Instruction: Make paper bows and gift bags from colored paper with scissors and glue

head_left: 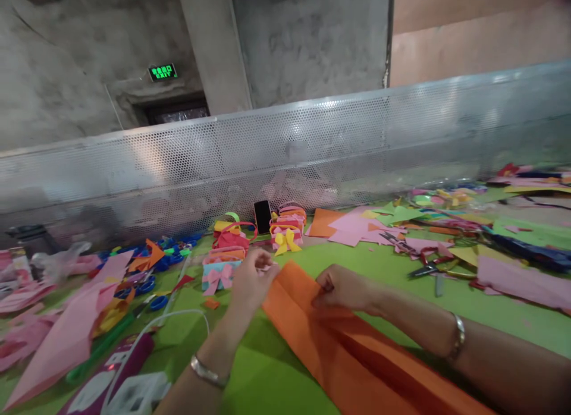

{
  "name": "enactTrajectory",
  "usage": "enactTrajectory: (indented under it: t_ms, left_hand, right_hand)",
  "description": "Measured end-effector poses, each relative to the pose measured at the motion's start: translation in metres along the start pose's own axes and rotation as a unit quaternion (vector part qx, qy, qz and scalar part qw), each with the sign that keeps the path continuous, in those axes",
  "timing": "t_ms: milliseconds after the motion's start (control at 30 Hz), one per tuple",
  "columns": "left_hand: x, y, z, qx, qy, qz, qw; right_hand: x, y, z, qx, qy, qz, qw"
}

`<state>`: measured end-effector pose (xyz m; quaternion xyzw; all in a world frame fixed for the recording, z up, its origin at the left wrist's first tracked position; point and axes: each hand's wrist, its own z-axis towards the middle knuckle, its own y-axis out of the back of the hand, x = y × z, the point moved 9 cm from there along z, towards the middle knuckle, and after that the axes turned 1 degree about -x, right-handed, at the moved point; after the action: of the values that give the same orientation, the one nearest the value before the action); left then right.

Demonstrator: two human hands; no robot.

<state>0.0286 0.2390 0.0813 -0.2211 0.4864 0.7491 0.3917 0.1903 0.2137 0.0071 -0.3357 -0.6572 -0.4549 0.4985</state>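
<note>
A long orange sheet [303,338], paper or felt by its look, stretches from my hands down to the lower edge of the view, with a lengthwise fold in it. My left hand [250,281] pinches its far left corner, and a bit of pink shows by the fingertips. Closed on the sheet's right side, my right hand [343,289] has its fingers curled under. Just beyond my left hand stand small craft bags, one of them blue with a pink bow [218,278]. Another bag carries a yellow bow [286,241].
A phone [263,216] leans upright at the back. Scissors [430,267] and coloured scraps lie to the right. At the left are pink sheets [84,320], blue-handled tools and a purple power strip [111,379] with a white cable. A perforated metal barrier [267,147] borders the green table.
</note>
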Motion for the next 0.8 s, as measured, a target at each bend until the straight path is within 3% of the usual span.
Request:
enactTrajectory:
  t_ms: [67, 133, 200, 267, 333, 400, 533, 600, 700, 800]
  left_hand:
    - [0.000, 0.020, 0.001, -0.103, -0.008, 0.005, 0.995]
    - [0.009, 0.022, -0.002, -0.129, 0.041, -0.036, 0.990]
    - [0.021, 0.004, -0.008, -0.071, 0.128, -0.129, 0.981]
    - [0.023, -0.026, -0.020, 0.032, 0.193, -0.232, 0.953]
    - [0.016, -0.052, -0.033, 0.135, 0.216, -0.314, 0.915]
    - [0.010, -0.064, -0.040, 0.181, 0.214, -0.351, 0.893]
    - [0.015, -0.050, -0.032, 0.109, 0.172, -0.280, 0.938]
    - [0.016, -0.042, -0.027, 0.082, 0.152, -0.228, 0.958]
    - [0.014, -0.040, -0.025, 0.089, 0.133, -0.170, 0.972]
    - [0.010, -0.038, -0.025, 0.096, 0.117, -0.128, 0.980]
  right_hand:
    - [-0.001, 0.013, 0.005, -0.049, 0.009, 0.036, 0.998]
    - [-0.001, 0.023, 0.010, -0.082, 0.020, 0.083, 0.993]
    - [-0.001, 0.028, 0.013, -0.095, 0.029, 0.126, 0.987]
    - [-0.001, 0.028, 0.015, -0.098, 0.036, 0.156, 0.982]
    - [-0.001, 0.024, 0.015, -0.093, 0.042, 0.170, 0.980]
    - [0.000, 0.019, 0.013, -0.098, 0.048, 0.170, 0.979]
    - [0.004, 0.014, 0.003, -0.142, 0.040, 0.148, 0.978]
    - [0.010, 0.006, -0.001, -0.126, 0.045, 0.122, 0.984]
    - [0.018, -0.003, -0.004, -0.087, 0.052, 0.103, 0.989]
    - [0.014, 0.001, -0.002, -0.087, 0.027, 0.134, 0.987]
